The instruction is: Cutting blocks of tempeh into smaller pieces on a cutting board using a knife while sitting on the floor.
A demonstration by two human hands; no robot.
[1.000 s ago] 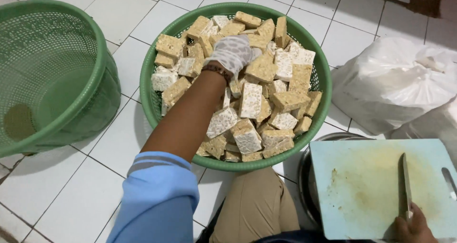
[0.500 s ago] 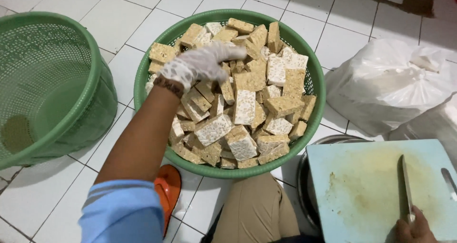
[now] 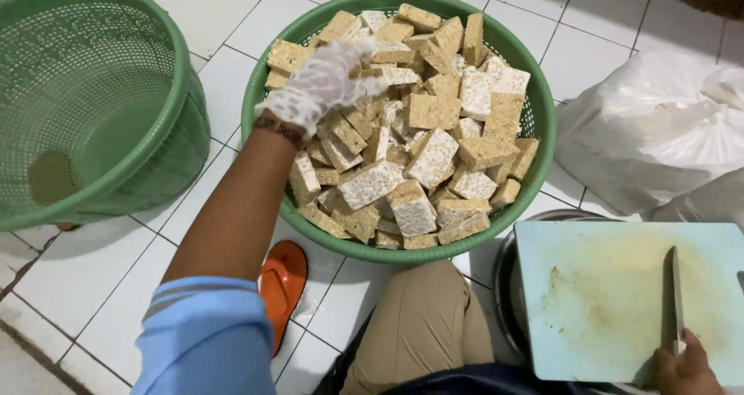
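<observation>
My left hand (image 3: 322, 85), in a thin clear glove, reaches into a green plastic basket (image 3: 535, 124) heaped with several tan and white tempeh blocks (image 3: 418, 155). Its fingers rest on the blocks at the basket's upper left; whether they grip one I cannot tell. My right hand (image 3: 686, 368) shows only at the bottom right corner, closed on the handle of a knife (image 3: 676, 298). The blade lies flat on a pale blue cutting board (image 3: 597, 302) smeared with yellowish residue.
A second green basket (image 3: 101, 101), nearly empty, stands at the left on the white tiled floor (image 3: 225, 23). A white plastic bag (image 3: 666, 132) lies at the right. A metal bowl rim (image 3: 502, 286) shows under the board. An orange sandal (image 3: 283, 286) lies by my knee.
My left hand has moved from the basket's middle to its upper left over the blocks. The view has shifted, and the sandal has come into sight. The right hand and knife stay put.
</observation>
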